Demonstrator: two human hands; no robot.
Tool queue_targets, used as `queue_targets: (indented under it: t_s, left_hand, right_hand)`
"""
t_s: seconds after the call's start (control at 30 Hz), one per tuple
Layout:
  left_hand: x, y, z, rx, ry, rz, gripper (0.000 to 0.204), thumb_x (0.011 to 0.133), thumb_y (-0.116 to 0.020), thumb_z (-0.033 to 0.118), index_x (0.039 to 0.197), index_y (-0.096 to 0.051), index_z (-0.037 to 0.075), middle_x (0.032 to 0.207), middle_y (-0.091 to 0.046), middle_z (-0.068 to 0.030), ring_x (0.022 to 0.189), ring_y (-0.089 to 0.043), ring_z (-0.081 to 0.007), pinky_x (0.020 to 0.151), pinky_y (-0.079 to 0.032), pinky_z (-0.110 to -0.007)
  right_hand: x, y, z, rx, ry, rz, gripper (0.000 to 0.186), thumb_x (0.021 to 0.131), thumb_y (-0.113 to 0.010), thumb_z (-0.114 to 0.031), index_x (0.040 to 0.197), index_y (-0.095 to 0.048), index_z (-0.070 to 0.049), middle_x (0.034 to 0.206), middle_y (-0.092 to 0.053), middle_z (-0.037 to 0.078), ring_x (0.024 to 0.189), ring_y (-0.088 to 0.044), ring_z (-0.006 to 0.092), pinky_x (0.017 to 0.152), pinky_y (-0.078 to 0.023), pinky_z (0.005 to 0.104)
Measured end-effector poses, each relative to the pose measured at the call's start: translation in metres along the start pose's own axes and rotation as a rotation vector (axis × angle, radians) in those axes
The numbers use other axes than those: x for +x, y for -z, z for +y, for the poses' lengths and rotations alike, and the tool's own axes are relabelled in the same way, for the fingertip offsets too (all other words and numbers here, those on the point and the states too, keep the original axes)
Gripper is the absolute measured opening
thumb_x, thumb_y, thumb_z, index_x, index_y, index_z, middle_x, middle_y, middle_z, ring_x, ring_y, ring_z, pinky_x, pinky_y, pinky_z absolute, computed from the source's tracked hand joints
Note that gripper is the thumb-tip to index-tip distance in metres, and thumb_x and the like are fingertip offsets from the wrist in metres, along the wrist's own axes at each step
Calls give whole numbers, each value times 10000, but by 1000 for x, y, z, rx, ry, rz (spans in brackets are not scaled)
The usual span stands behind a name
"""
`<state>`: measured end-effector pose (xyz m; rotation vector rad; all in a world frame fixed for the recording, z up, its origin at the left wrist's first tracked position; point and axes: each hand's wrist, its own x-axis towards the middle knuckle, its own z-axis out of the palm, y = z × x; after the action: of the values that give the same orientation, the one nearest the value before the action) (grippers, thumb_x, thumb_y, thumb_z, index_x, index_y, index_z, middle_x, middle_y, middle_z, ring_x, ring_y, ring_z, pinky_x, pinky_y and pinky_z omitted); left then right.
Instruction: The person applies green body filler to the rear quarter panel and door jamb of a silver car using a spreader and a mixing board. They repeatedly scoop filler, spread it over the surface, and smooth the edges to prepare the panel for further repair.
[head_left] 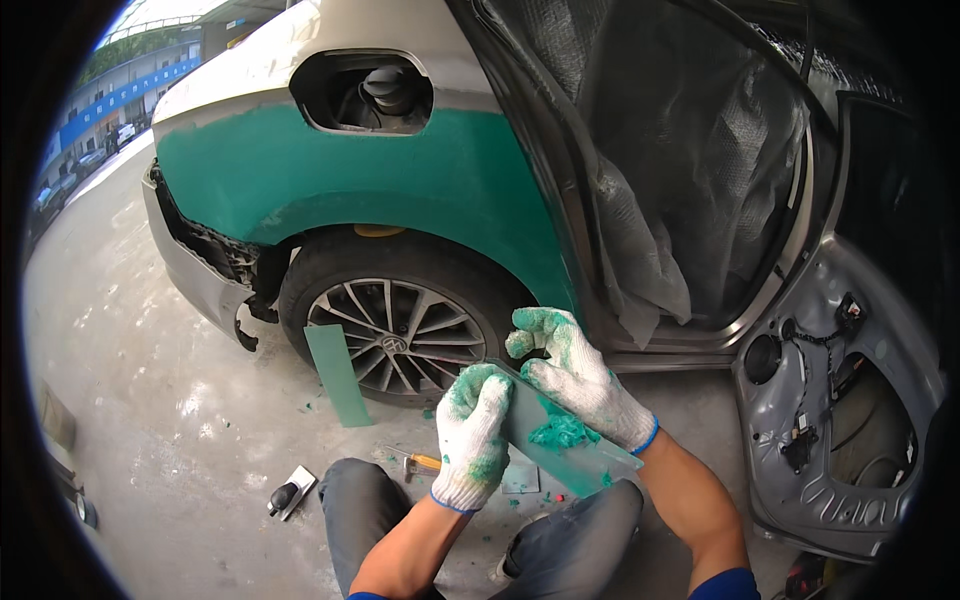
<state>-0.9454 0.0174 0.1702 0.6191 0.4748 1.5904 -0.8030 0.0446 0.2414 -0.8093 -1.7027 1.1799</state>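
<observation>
My left hand [472,432], in a white knit glove smeared green, grips a translucent flat board [560,468] by its left end. A lump of green putty [562,431] sits on the board above my knees. My right hand [585,378], gloved alike with green-stained fingertips, is raised over the board's far edge. Its fingers are curled in; what they hold, if anything, is hidden. Beyond both hands stands a car's rear quarter panel [380,175], its lower part coated in smooth green. Under it is the rear wheel [397,335], with an open fuel-filler recess [365,92] above.
A pale green translucent strip [338,375] stands against the tyre. On the floor lie a sanding block with a black knob [290,494], an orange-handled tool [425,461] and green crumbs. Plastic sheeting [690,150] covers the door opening; an open door [840,400] stands at right.
</observation>
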Motion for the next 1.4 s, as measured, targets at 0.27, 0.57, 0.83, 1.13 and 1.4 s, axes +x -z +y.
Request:
queue_targets:
  t_s: [0.27,0.57,0.83,1.13,1.4]
  left_hand:
    - [34,9,17,-39,-75,83,202,991,-616,207,1058,-611,16,836,-652,-63,707,-628,-164,667,-544,-305]
    - [48,25,20,203,21,29,158,971,-630,185,1002,-635,30,830,-651,-39,706,-630,-143,663,-545,-305]
    - [81,46,-11,74,87,-95,163,973,-619,154,1042,-653,11,903,-689,-69,778,-650,-159,711,-543,-292]
    - [129,101,-23,229,209,-78,298,867,-781,308,941,-606,78,793,-616,-10,663,-590,-126,580,-497,-264]
    - [145,104,-31,283,276,-27,324,856,-785,340,863,-571,96,756,-577,-8,629,-554,-129,568,-472,-277]
  right_hand:
    - [-23,19,18,308,-215,20,545,1007,-584,-256,1461,-359,-53,1236,-547,99,954,-548,140,762,-469,269]
    - [-27,45,36,954,-370,-129,559,1037,-491,-293,1504,-364,-13,1467,-455,194,1171,-599,253,828,-572,318]
    - [-38,50,112,257,-439,14,461,996,-617,-200,1397,-505,-2,1288,-610,72,1159,-581,128,1008,-465,272]
    - [-25,161,107,225,-266,665,134,905,-706,-96,1008,-687,-12,942,-698,18,812,-627,73,745,-520,245]
    - [84,197,48,-605,191,646,332,896,-735,-245,1012,-667,59,857,-704,161,778,-655,183,728,-521,328]
